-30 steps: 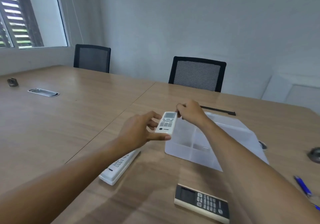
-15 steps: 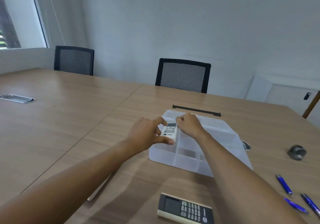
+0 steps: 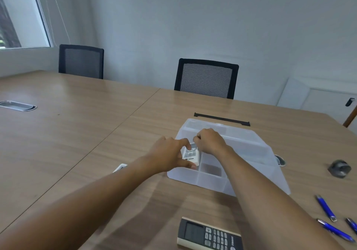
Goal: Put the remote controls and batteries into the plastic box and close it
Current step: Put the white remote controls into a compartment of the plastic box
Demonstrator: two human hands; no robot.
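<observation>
A small white remote [image 3: 191, 154] sits low in the left compartment of the open translucent plastic box [image 3: 249, 149]. My left hand [image 3: 170, 154] grips its near end with thumb and fingers. My right hand [image 3: 209, 140] pinches its far end. A black remote with a beige edge [image 3: 209, 235] lies on the table near me. Only a corner of a long white remote [image 3: 120, 167] shows behind my left forearm. No batteries are visible.
The box's lid lies open to the right. A black strip [image 3: 222, 119] lies behind the box. Blue pens [image 3: 326, 208] and a round dark metal object [image 3: 340, 168] lie at the right. Two black chairs [image 3: 206, 78] stand at the table's far side.
Both hands have carried the small white remote forward and down from above the box's left edge into its left compartment. The camera has swung right.
</observation>
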